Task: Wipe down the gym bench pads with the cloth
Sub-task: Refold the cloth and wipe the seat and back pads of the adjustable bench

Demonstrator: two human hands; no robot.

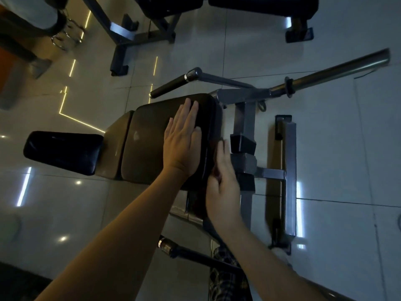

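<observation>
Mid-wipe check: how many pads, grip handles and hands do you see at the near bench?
Pads: 3 (large brown pad, narrow brown pad, black pad)
Grip handles: 2 (upper handle, lower handle)
Hands: 2 (left hand, right hand)
Total: 7

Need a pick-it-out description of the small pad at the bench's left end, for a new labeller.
Find the grey steel-framed bench mid-frame on the tiled floor, where the left hand lies flat on the large brownish pad. Follow the pads left, past a narrow brownish section, to the small pad at the end. It alone is glossy black, set apart from the two brownish ones.
</observation>
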